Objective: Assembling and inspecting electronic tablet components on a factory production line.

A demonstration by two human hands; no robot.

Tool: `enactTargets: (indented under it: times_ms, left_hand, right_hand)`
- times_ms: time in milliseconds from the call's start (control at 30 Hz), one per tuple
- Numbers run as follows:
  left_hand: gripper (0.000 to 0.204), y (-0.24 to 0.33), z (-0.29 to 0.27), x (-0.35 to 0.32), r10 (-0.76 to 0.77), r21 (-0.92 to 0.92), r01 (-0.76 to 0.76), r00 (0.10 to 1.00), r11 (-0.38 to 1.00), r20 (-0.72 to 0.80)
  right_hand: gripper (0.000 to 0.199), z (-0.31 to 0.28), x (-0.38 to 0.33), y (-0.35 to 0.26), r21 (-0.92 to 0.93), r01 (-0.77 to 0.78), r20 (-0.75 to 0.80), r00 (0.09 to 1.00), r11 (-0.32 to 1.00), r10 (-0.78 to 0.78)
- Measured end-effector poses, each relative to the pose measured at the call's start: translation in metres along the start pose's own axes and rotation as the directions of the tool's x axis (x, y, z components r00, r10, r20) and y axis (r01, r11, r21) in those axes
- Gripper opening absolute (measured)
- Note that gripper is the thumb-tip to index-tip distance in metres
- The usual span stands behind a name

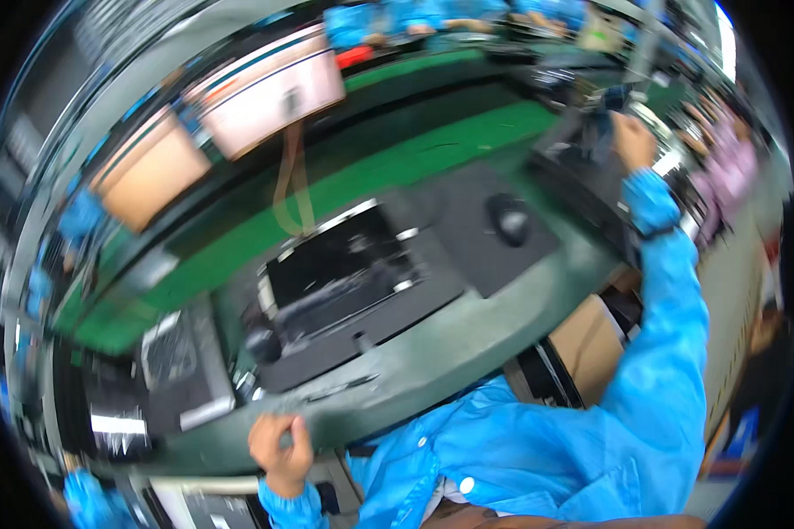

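Near the bench's front edge, my left hand (282,451) hovers with its fingers curled in and nothing visible in them. A thin dark tool (344,386) lies on the bench just beyond it. My right hand (633,141) reaches far out to the right, its fingers closed at a dark upright object (604,119) that motion blur keeps from being named. That object is over a black tray (582,181). Between the hands, a flat black panel (335,260) with pale tabs at its edges rests on a black mat (415,309).
A black, mouse-like rounded object (509,219) sits on a dark pad (468,198) right of the panel. At left is another dark tray (185,366) bearing a grey part. Pale boards (269,93) stand behind the green strip (353,189). Other people work beyond and at right.
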State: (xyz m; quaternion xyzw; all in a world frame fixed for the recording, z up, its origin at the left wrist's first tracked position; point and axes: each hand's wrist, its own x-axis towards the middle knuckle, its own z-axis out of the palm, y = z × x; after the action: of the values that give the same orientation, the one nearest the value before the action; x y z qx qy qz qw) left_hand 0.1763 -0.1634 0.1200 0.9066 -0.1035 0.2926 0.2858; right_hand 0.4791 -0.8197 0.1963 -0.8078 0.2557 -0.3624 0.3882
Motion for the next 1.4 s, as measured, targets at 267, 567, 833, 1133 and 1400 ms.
enactTargets:
  times_ms: [267,567,833,1133,1400]
  left_hand:
    - [0.108,0.030,0.019,0.037,-0.165,-0.817,0.377,0.926,0.436,0.339]
    - [0.040,-0.001,-0.033,-0.024,-0.726,-0.974,0.182,0.651,-0.133,0.221]
    - [0.033,-0.055,-0.085,-0.099,-0.902,-0.962,-0.254,0.432,-0.101,-0.020]
    - [0.031,-0.076,-0.075,-0.085,-0.910,-0.923,-0.358,0.414,-0.144,-0.019]
    - [0.032,-0.060,-0.065,-0.068,-0.862,-0.945,-0.292,0.507,-0.150,-0.019]
  right_hand:
    - [0.017,-0.021,-0.189,-0.116,0.718,0.116,0.235,0.888,0.686,-0.395]
    - [0.043,0.189,-0.412,-0.288,0.816,0.255,0.576,-0.298,0.518,-0.761]
    - [0.033,0.268,-0.518,-0.303,0.716,0.687,0.557,-0.672,-0.127,-0.488]
    - [0.025,0.176,-0.511,-0.308,0.927,0.086,0.373,-0.325,0.365,-0.869]
    - [0.022,0.141,-0.517,-0.289,0.952,0.117,0.306,-0.280,0.284,-0.910]
